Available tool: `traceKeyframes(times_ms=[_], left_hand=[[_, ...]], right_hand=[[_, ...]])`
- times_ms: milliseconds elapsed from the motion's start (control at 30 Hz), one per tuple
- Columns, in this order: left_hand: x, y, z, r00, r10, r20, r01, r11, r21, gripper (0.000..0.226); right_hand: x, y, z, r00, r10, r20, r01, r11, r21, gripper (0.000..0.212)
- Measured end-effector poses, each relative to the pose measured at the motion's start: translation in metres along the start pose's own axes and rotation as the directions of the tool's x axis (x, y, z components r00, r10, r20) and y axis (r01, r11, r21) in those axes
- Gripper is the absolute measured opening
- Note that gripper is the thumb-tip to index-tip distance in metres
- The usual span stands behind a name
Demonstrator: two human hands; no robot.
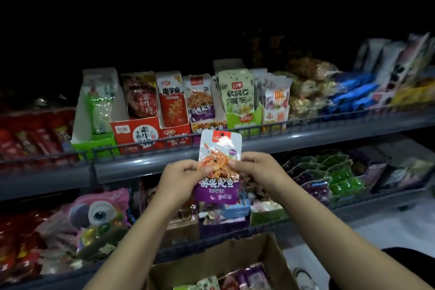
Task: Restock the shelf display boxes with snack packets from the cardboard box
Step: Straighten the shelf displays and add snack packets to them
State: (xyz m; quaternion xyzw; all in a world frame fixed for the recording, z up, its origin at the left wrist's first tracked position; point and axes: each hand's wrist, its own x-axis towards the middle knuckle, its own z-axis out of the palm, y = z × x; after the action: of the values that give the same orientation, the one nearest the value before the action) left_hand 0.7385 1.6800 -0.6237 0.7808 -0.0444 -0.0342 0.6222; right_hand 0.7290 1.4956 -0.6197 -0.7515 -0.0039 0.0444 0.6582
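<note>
Both hands hold one white-and-purple squid snack packet [218, 148] upright in front of the shelf rail. My left hand [182, 179] pinches its left edge and my right hand [255, 168] pinches its right edge. Just above and behind it on the upper shelf stands the matching purple display box [207, 125] holding the same kind of packets [199, 99]. The open cardboard box [226, 256] sits at the bottom, below my forearms, with several mixed packets [249, 278] inside.
The upper shelf carries a row of display boxes: green-white [94, 129], red [135, 132], another red [170, 101], green [237, 101]. A grey wire rail [141, 148] runs along the shelf front. Blue packets [353, 92] lie right. The lower shelf holds a pink toy bag [98, 214] and green jelly packs [339, 179].
</note>
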Motion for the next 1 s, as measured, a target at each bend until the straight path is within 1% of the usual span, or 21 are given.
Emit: traceKeyframes(times_ms=[33,100,167,200,233,300,367,400,433,500,567,633,700,767,833,900,1000], left_hand=[[0.003,0.003,-0.002,1.0,0.02,-0.001,-0.02,1.0,-0.005,0.013],[0.01,0.007,-0.005,0.997,0.074,-0.007,-0.074,0.997,0.014,0.011],[0.016,0.01,-0.006,0.992,0.123,-0.023,-0.122,0.992,0.044,0.01],[0.019,0.012,-0.005,0.988,0.148,-0.035,-0.146,0.988,0.051,0.01],[0.023,0.013,-0.004,0.983,0.176,-0.056,-0.172,0.983,0.059,0.01],[0.032,0.015,-0.002,0.962,0.25,-0.106,-0.24,0.966,0.097,0.009],[0.039,0.019,-0.001,0.928,0.341,-0.15,-0.314,0.932,0.178,0.002],[0.044,0.019,-0.002,0.906,0.388,-0.171,-0.335,0.903,0.27,0.011],[0.048,0.017,-0.002,0.887,0.432,-0.166,-0.345,0.856,0.384,0.027],[0.054,0.013,-0.005,0.868,0.485,-0.106,-0.344,0.743,0.574,0.052],[0.059,0.008,-0.006,0.878,0.479,-0.03,-0.336,0.657,0.675,0.062],[0.063,0.004,-0.007,0.887,0.461,0.019,-0.323,0.591,0.739,0.065],[0.068,0.001,-0.008,0.895,0.446,0.026,-0.298,0.554,0.777,0.067],[0.073,-0.002,-0.01,0.898,0.439,0.022,-0.272,0.515,0.813,0.066],[0.077,-0.004,-0.013,0.898,0.439,0.017,-0.252,0.484,0.838,0.064],[0.078,-0.005,-0.014,0.898,0.439,0.017,-0.247,0.472,0.846,0.061],[0.077,-0.005,-0.014,0.889,0.458,0.022,-0.268,0.48,0.835,0.059]], right_hand=[[0.005,-0.009,-0.001,1.0,-0.023,-0.019,0.023,1.0,-0.007,0.007],[0.017,-0.028,-0.006,0.994,-0.081,-0.074,0.08,0.997,-0.024,0.017],[0.03,-0.052,-0.012,0.989,-0.123,-0.084,0.116,0.989,-0.088,0.026],[0.036,-0.065,-0.016,0.989,-0.141,-0.052,0.132,0.978,-0.159,0.024],[0.041,-0.079,-0.017,0.987,-0.158,-0.004,0.151,0.951,-0.268,0.019],[0.051,-0.104,-0.017,0.98,-0.175,0.09,0.197,0.848,-0.493,0.008],[0.062,-0.125,-0.012,0.971,-0.206,0.122,0.236,0.744,-0.625,0.004],[0.068,-0.134,-0.011,0.964,-0.24,0.116,0.255,0.7,-0.667,0.004],[0.075,-0.142,-0.01,0.955,-0.279,0.104,0.27,0.663,-0.699,0.004],[0.09,-0.157,-0.01,0.931,-0.357,0.076,0.296,0.617,-0.729,0.006],[0.104,-0.168,-0.011,0.912,-0.409,0.041,0.3,0.593,-0.747,0.003],[0.12,-0.177,-0.011,0.898,-0.44,0.01,0.304,0.603,-0.738,0.007],[0.137,-0.181,-0.008,0.89,-0.456,-0.029,0.306,0.642,-0.703,0.009],[0.155,-0.18,-0.002,0.896,-0.44,-0.054,0.278,0.652,-0.705,0.01],[0.173,-0.176,0.004,0.912,-0.406,-0.061,0.219,0.606,-0.764,0.008],[0.188,-0.171,0.008,0.918,-0.393,-0.054,0.177,0.528,-0.831,0.002],[0.207,-0.16,0.01,0.916,-0.402,-0.01,0.177,0.425,-0.888,0.004]])
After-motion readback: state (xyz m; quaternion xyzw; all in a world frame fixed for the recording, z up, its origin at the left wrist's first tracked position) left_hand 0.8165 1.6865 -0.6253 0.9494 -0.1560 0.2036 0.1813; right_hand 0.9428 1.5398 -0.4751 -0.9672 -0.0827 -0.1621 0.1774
